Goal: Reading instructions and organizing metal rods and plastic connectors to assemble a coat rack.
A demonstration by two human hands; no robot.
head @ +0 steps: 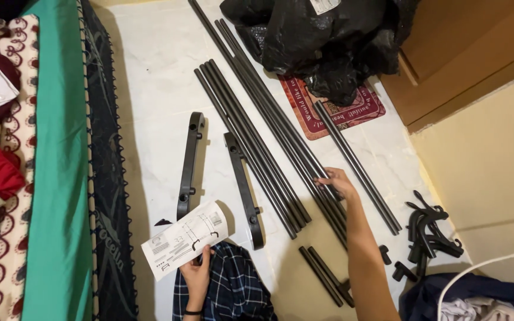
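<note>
Fingers of the right hand (335,181) rest spread on a bundle of long black metal tubes (281,139) lying slantwise on the pale floor (150,77); the hand lies flat on them, touching but not closed around any one. Just right of that hand, a separate pair of tubes (358,169) lies at the same slant. Left of it sits another group of tubes (248,148), and further left two curved black bars (188,163) lie side by side, apart from each other. Near the forearm below the hand, two short black rods (325,274) lie on the floor, and to the right of the arm sits a heap of small black hooks (429,232).

The left hand (196,276) pinches the lower edge of a white instruction sheet (184,238) between thumb and fingers, holding it up over a checked cloth (233,285). Left of this hand runs the dark fringed edge of a bedspread (105,178) beside a green sheet (58,166). Well above the right hand, a black plastic bag (316,41) sits partly on a red mat (334,113).
</note>
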